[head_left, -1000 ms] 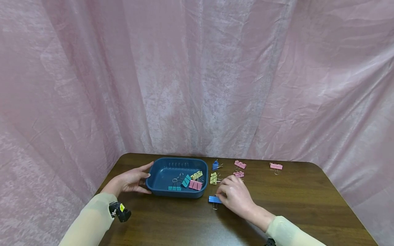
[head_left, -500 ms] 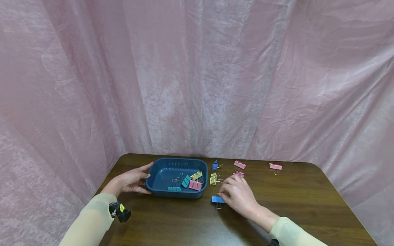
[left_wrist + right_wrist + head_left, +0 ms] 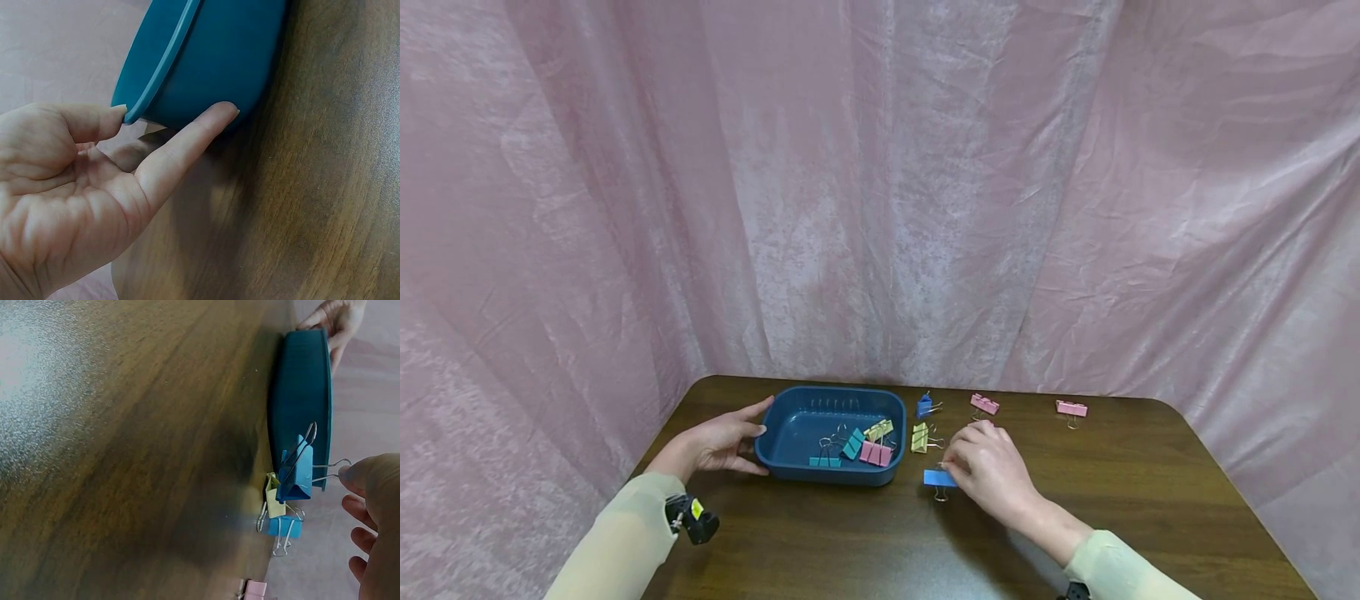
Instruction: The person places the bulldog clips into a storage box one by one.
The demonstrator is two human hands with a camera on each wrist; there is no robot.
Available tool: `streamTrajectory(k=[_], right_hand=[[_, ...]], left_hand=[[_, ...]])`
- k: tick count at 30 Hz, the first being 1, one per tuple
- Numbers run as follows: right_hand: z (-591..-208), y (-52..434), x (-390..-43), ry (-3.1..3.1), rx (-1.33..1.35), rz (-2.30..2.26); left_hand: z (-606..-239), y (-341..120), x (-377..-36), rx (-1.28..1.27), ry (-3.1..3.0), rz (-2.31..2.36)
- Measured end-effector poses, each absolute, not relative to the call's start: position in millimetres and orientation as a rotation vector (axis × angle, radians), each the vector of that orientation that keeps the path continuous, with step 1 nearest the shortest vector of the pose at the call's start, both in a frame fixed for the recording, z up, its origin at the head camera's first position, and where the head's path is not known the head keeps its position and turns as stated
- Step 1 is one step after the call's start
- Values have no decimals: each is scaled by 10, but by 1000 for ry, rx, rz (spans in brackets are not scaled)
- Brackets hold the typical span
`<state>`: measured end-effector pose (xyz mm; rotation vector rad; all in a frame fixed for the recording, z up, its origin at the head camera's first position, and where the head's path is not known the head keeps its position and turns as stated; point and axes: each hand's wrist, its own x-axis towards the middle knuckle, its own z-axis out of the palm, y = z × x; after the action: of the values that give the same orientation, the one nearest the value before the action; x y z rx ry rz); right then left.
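Note:
My right hand pinches the wire handle of a blue binder clip. In the right wrist view that clip hangs from my fingertips, just right of the dark blue tray. My left hand rests against the tray's left end. In the left wrist view the thumb touches the rim and a straight finger lies along the wall. Inside the tray lie teal, yellow and pink clips.
Loose clips lie on the brown table: a yellow one, a small blue one and two pink ones. A pink curtain closes off the back and sides.
My right hand has taken the blue clip a little to the right and away from me, raising it slightly. The left hand and tray have not moved.

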<state>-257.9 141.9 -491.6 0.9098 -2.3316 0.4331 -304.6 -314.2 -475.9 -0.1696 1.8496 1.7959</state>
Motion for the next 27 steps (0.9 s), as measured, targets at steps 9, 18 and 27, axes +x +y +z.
streamTrajectory(k=[9,18,27], right_hand=[[-4837,1455,-2611,-2265,896,423],[-4730,1506,-2642,-2274,893,434],[-4584,1552,-2691,-2241,864,470]], left_hand=[[-4757,-3137,-3044,-168,1859,1792],[-4751,-3133,-3023,-150,1849,1799],[-4745,-3141,-3023,-148,1850,1799]])
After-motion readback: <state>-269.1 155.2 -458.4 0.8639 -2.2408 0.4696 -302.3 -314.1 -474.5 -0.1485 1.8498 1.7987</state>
